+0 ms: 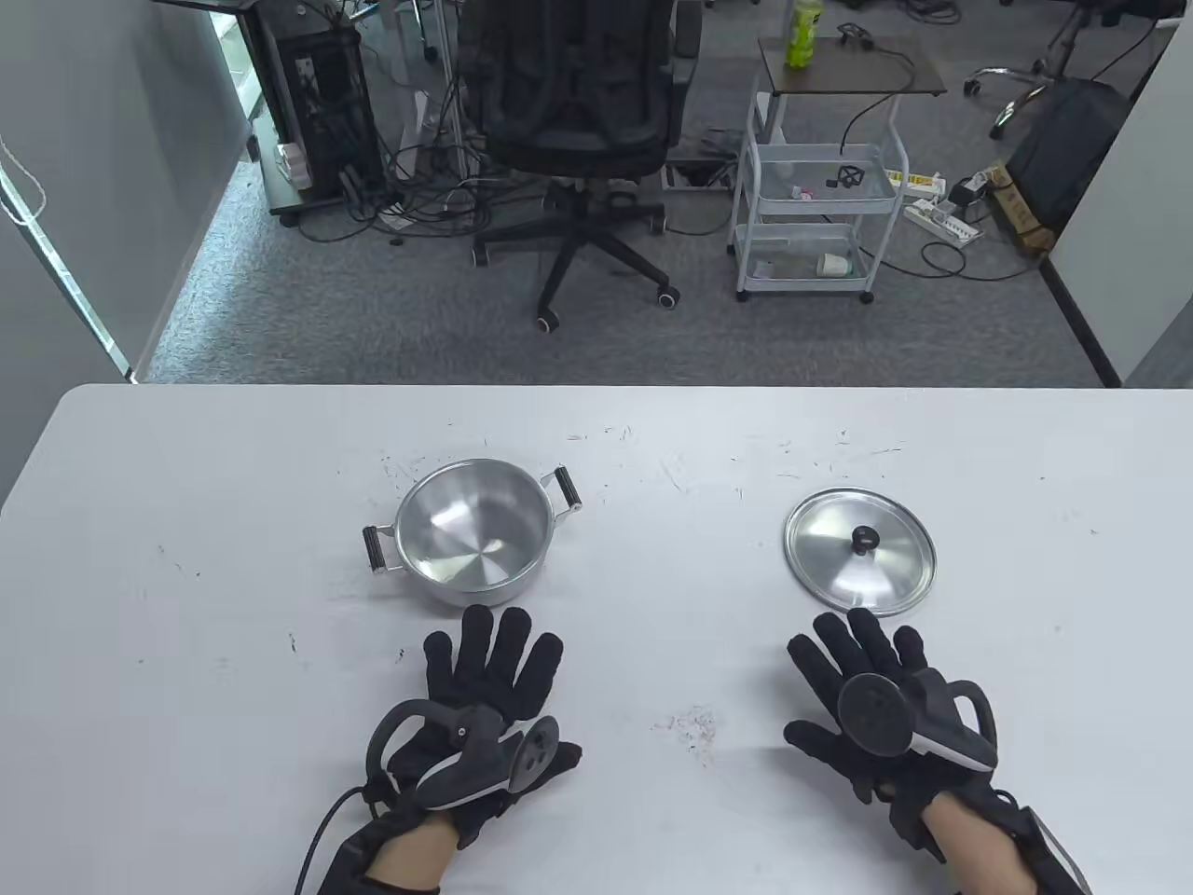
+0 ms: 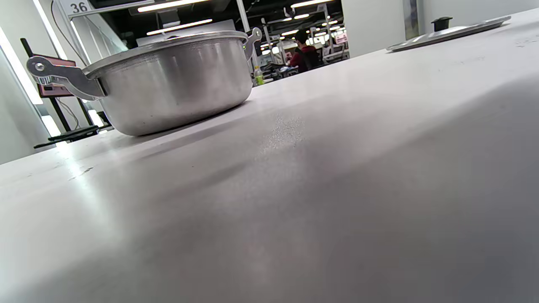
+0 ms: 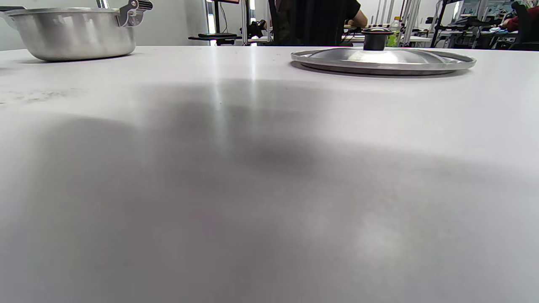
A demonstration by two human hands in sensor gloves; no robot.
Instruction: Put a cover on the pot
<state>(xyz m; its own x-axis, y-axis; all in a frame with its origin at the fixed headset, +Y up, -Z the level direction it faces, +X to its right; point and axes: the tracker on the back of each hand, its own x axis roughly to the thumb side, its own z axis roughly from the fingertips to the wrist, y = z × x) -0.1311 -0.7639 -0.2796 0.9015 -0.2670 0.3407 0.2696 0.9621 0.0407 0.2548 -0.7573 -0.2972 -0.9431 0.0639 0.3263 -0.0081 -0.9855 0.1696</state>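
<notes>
An open steel pot [image 1: 473,534] with two black-gripped handles stands on the white table [image 1: 186,578], left of centre. It also shows in the left wrist view [image 2: 168,80] and the right wrist view [image 3: 71,31]. Its steel lid [image 1: 859,550] with a black knob [image 1: 866,538] lies flat on the table to the right, knob up, also in the right wrist view [image 3: 383,59] and the left wrist view [image 2: 450,29]. My left hand [image 1: 485,690] rests flat on the table just in front of the pot, fingers spread, empty. My right hand [image 1: 876,690] rests flat just in front of the lid, empty.
Beyond the table's far edge are an office chair [image 1: 578,121], a white trolley [image 1: 815,196] with a green bottle [image 1: 803,33], and cables on the floor. Scuff marks [image 1: 690,727] lie on the table between my hands.
</notes>
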